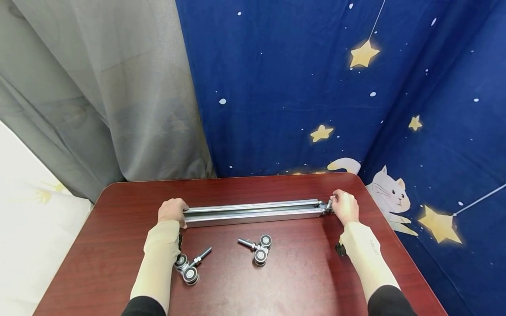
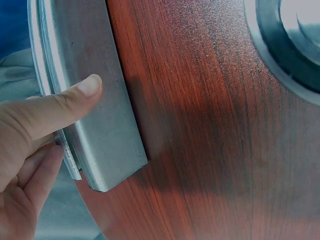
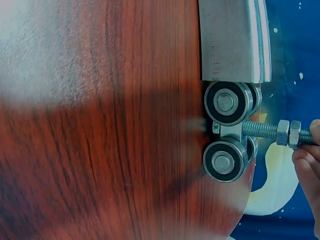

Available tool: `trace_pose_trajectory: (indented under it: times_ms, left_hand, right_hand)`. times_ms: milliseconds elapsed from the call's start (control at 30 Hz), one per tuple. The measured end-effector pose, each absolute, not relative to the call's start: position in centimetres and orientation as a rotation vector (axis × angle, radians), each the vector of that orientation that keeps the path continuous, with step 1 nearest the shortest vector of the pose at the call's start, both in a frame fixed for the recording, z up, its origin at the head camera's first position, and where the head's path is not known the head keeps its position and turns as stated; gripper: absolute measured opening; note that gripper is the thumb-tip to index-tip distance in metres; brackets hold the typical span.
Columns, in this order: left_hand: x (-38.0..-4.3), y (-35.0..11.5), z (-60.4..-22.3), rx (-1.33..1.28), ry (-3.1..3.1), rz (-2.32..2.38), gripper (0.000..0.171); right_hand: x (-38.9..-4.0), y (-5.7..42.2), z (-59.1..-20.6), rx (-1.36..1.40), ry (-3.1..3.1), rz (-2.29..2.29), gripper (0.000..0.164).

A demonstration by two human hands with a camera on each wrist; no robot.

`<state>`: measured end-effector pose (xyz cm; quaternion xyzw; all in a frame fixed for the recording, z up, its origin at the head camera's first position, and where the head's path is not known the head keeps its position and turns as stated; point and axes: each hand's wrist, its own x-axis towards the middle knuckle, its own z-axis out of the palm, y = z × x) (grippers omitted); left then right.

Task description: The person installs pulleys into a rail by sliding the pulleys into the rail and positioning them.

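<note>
Gripping the rail [image 1: 253, 218] with my left hand [image 1: 172, 211], I pinch the roller [image 3: 231, 131] by its bolt [image 3: 259, 130], right hand [image 1: 345, 208] at the rail's right end, wheels [image 3: 224, 103] best squared.

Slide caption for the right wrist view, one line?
Right hand pinches the bolt of a four-wheeled roller at one end of a metal rail.

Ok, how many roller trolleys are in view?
3: held trolley in the right hand, at the rail end; middle trolley on the table; left trolley by the left sleeve. Rail may hide more.
</note>
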<state>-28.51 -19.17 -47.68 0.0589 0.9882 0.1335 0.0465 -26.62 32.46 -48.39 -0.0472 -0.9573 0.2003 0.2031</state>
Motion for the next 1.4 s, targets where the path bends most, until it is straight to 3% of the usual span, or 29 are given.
trace_pose_trajectory:
  times_ms: [867, 1400]
  left_hand:
    - [-28.5, -19.3, -47.8, 0.197, 3.04, 0.402, 0.062]
    - [-28.7, -19.3, -47.8, 0.172, 3.028, 0.385, 0.062]
  right_hand:
    - [-27.0, 30.3, -47.7, -0.021, -2.744, 0.557, 0.016]
    - [-27.2, 28.7, -47.3, 0.086, -2.745, 0.557, 0.007]
